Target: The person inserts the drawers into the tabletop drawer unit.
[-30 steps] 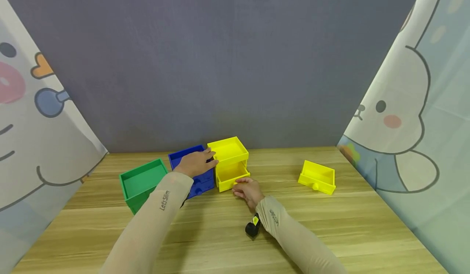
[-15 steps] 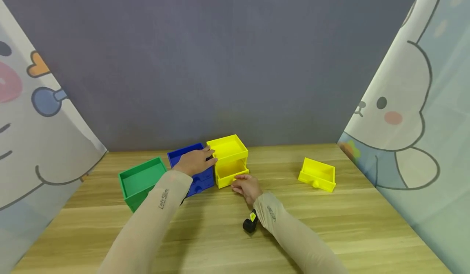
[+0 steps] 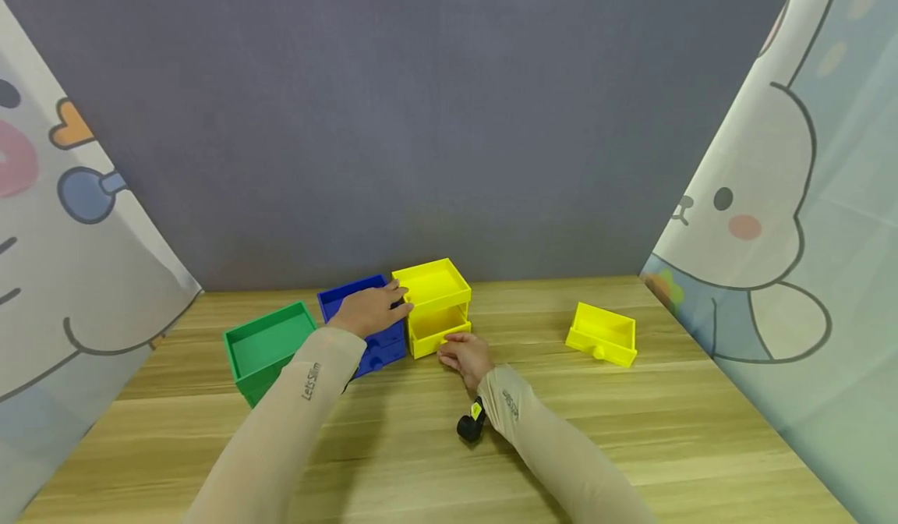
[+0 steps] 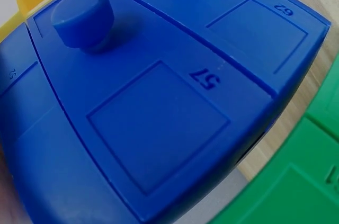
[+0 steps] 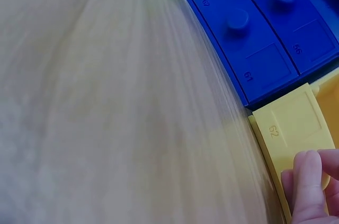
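In the head view, a small yellow cabinet (image 3: 436, 294) stands on the table with an open tray top. Its lower drawer (image 3: 425, 346) sits partly pulled out under an upper slot that has no drawer in it. My right hand (image 3: 466, 358) pinches this drawer's knob; the right wrist view shows the fingertips (image 5: 307, 163) at the drawer front, marked 62. My left hand (image 3: 366, 311) reaches over the blue cabinet (image 3: 379, 348), its extended fingers touching the yellow cabinet's left edge. The left wrist view is filled by the blue drawer fronts (image 4: 159, 123).
Left of the blue cabinet stands a green one (image 3: 272, 342). A loose yellow drawer (image 3: 602, 333) lies on the wooden table (image 3: 673, 438) at the right. A black device (image 3: 471, 424) hangs under the right wrist. A grey panel (image 3: 421, 118) rises behind.
The lower yellow drawer has slid slightly farther into the cabinet, with my right hand moving along on its knob. My left hand keeps its place on the cabinet; the head view shifted slightly.
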Demonstrator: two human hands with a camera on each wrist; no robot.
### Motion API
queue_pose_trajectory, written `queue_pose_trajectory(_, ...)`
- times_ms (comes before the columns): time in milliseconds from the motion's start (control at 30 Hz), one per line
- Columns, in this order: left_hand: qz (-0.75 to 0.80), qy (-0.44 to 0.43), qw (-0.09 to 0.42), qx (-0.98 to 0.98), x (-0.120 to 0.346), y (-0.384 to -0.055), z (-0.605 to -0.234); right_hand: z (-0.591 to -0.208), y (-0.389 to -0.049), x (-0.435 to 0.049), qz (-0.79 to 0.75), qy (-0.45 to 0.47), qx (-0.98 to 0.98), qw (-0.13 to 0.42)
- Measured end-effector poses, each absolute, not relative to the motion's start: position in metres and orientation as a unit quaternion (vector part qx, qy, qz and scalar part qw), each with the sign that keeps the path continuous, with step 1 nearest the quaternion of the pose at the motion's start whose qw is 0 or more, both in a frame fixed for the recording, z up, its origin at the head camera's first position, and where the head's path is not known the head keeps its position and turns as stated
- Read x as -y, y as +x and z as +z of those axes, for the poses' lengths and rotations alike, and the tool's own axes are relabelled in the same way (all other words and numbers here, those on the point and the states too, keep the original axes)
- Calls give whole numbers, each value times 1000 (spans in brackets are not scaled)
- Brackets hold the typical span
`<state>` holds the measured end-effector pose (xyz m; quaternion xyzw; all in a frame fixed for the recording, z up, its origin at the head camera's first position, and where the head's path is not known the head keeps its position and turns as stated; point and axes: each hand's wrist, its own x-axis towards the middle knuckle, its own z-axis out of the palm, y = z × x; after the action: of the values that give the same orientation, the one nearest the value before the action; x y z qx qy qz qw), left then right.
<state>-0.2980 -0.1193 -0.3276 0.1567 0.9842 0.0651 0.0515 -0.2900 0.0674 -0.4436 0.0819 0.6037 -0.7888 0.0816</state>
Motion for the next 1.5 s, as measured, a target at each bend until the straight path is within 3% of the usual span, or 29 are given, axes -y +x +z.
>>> queue_pose_trajectory(1033, 82, 161, 55, -982, 119, -296, -325, -441, -293, -58, -800, 101, -588, 60)
queue_pose_trajectory(1500, 99, 164, 62, -980, 122, -297, -327, -434, -289, -91, -750, 36, -631, 196)
